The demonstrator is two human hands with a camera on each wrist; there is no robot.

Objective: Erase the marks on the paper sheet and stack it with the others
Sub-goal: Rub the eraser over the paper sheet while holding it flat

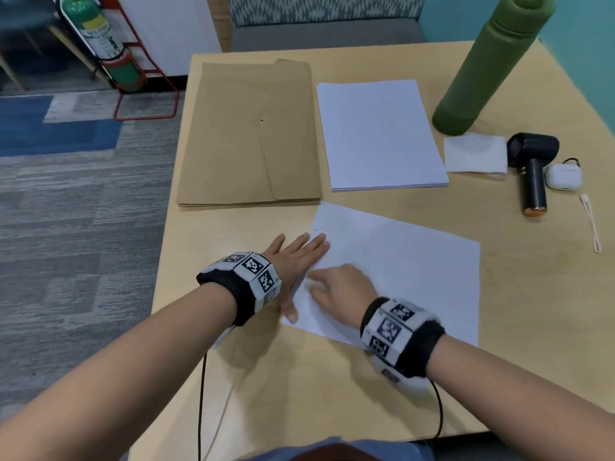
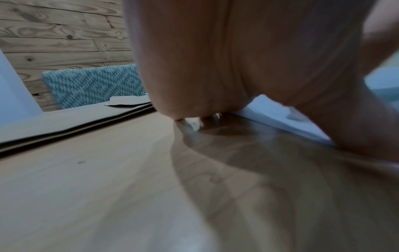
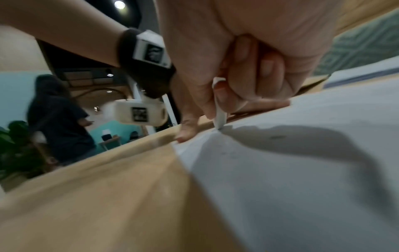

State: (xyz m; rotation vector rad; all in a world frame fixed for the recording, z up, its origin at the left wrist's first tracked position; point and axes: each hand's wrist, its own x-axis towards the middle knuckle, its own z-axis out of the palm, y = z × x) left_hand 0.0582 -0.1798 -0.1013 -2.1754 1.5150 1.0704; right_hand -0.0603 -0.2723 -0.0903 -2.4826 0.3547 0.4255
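A single white paper sheet (image 1: pixel 399 271) lies tilted on the wooden table (image 1: pixel 299 394) in front of me, with a few small dark specks near its upper left corner. My left hand (image 1: pixel 296 261) lies flat with straight fingers on the sheet's left edge, pressing it down. My right hand (image 1: pixel 339 287) pinches a white eraser (image 3: pixel 219 109), whose lower tip touches the paper sheet (image 3: pixel 302 170) near its left edge. A neat stack of white sheets (image 1: pixel 379 134) sits farther back at the table's middle.
A brown envelope folder (image 1: pixel 249 134) lies left of the stack. At the right stand a green bottle (image 1: pixel 492 61), a folded tissue (image 1: pixel 476 154), a black handheld fan (image 1: pixel 532 174), a white earbud case (image 1: pixel 564 176) and a thin white stick (image 1: pixel 590 224). A person in dark clothes (image 3: pixel 58 119) stands beyond the table.
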